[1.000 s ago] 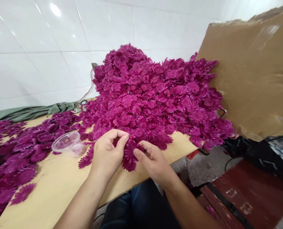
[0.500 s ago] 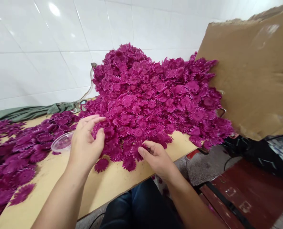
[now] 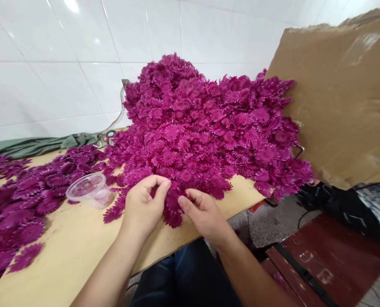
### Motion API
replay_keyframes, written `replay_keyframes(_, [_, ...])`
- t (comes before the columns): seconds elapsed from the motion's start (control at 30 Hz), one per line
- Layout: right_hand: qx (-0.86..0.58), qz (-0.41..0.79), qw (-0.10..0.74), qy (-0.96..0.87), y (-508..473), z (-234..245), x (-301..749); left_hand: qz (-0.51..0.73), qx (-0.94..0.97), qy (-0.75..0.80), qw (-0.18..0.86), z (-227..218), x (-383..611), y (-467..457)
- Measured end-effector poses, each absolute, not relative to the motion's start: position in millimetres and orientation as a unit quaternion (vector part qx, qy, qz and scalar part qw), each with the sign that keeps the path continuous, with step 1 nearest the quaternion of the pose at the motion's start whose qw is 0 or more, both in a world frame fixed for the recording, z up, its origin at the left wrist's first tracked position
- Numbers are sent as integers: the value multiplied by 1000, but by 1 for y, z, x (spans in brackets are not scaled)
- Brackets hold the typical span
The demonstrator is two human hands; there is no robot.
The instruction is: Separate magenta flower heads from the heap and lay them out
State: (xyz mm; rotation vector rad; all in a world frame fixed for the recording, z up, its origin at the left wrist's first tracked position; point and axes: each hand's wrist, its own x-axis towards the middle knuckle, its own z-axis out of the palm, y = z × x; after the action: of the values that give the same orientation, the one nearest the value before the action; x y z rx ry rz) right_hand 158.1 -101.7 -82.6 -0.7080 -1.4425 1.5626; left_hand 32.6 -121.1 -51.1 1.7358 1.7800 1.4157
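A magenta artificial flower head (image 3: 173, 200) is between my two hands, in front of a large heap of similar flower heads (image 3: 190, 128). My right hand (image 3: 205, 213) pinches its right side between thumb and fingers. From the left, my left hand (image 3: 146, 204) is closed in a pinch, its thumb and forefinger meeting at the flower's upper left edge. The exact spot under the fingertips is hidden. To the left of my left hand stands a small clear plastic tub (image 3: 90, 189) on the wooden tabletop (image 3: 77, 256). Its contents are hard to make out.
More magenta flower heads (image 3: 33, 196) spread along the table's left side. Behind them lies a green cloth (image 3: 42, 145) against the white tiled wall (image 3: 65, 89). A cardboard sheet (image 3: 340, 98) leans at the right. Below it are a black bag (image 3: 333, 209) and a dark red surface (image 3: 343, 256).
My left hand has moved right and down from an open pose into a pinch at the flower. The clear tub now shows more fully. My right hand stays on the flower.
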Motion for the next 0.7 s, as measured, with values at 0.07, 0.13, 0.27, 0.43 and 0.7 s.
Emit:
replay_keyframes(0.07, [-269, 631, 434, -584, -106, -83, 158, 519, 566, 624, 144, -50, 31, -119])
replay_keyframes(0.13, [-265, 613, 442, -599, -109, -83, 160, 541, 550, 618, 150, -50, 32, -117])
replay_keyframes(0.27, [-276, 567, 447, -635, -109, -80, 163, 575, 525, 609, 151, -50, 40, -113])
replay_keyframes(0.43, [-273, 540, 458, -652, -112, -76, 163, 586, 528, 597, 149, -49, 40, -107])
replay_keyframes(0.7, [-224, 553, 350, -723, -135, -84, 180, 657, 371, 657, 8, -18, -11, -99])
